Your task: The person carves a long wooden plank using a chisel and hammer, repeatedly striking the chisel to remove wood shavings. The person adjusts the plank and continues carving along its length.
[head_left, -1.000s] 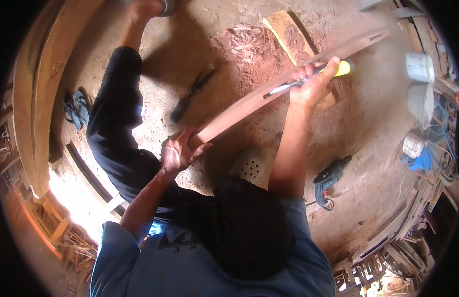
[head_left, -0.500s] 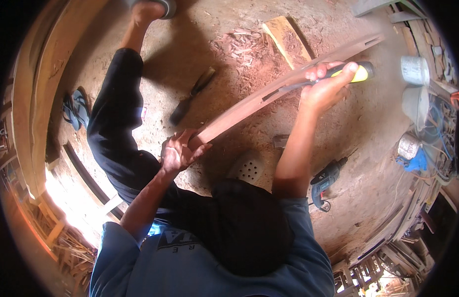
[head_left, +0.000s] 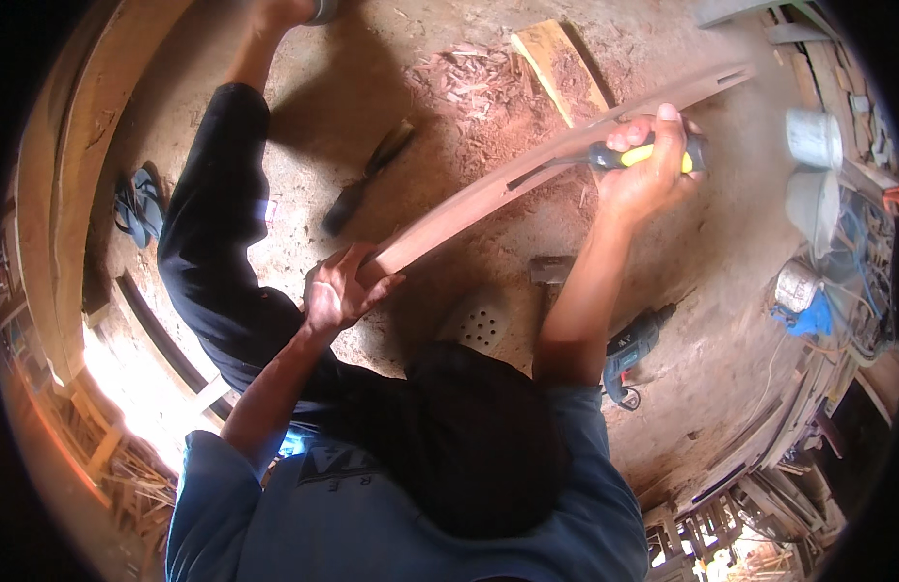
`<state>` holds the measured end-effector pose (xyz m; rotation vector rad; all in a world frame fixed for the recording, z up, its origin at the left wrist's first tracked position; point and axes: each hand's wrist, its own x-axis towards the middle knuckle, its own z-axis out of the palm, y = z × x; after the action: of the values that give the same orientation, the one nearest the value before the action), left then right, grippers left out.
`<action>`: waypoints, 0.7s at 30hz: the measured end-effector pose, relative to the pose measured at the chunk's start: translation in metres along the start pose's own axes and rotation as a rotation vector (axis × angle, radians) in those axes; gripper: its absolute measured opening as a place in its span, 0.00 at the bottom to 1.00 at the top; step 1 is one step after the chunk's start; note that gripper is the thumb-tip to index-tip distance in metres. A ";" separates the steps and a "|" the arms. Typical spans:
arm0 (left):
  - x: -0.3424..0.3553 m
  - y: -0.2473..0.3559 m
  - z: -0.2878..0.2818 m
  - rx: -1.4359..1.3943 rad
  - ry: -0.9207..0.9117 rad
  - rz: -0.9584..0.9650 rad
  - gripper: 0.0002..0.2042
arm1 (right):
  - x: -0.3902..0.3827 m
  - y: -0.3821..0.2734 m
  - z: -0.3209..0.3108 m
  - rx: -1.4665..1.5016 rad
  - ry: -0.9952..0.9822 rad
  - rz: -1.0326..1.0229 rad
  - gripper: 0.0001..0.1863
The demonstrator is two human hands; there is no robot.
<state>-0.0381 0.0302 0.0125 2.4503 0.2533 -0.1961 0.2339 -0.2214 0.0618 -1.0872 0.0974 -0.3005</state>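
Observation:
A long reddish-brown wooden rail (head_left: 469, 213) slants across the view from lower left to upper right, with a narrow slot near its middle and another by its far end. My left hand (head_left: 341, 289) is wrapped round the rail's near end. My right hand (head_left: 653, 173) grips a chisel (head_left: 642, 155) by its black and yellow handle, thumb up along it. The chisel's dark shaft lies low over the rail, its tip at the middle slot; how deep it reaches I cannot tell. Part of the rail's far half rests over a yellowish wood block (head_left: 551, 63).
Wood shavings (head_left: 469, 82) cover the floor beyond the rail. A dark long-handled tool (head_left: 362, 184), a hammer head (head_left: 549, 270), a perforated clog (head_left: 477, 325) and a power drill (head_left: 632, 351) lie around me. Slippers (head_left: 139, 209) are at left, pails (head_left: 813, 138) at right.
My right hand has drawn slightly left and nearer with the chisel, whose handle now lies flatter and whose tip is further along the slot. My left hand keeps its hold, shifted slightly in view.

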 end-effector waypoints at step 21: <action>-0.002 0.003 -0.004 -0.020 -0.073 -0.097 0.28 | 0.009 0.007 0.015 -0.137 0.160 0.224 0.06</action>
<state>-0.0391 0.0305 0.0180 2.4074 0.3406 -0.3234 0.2470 -0.2085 0.0631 -1.1752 0.3847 -0.1799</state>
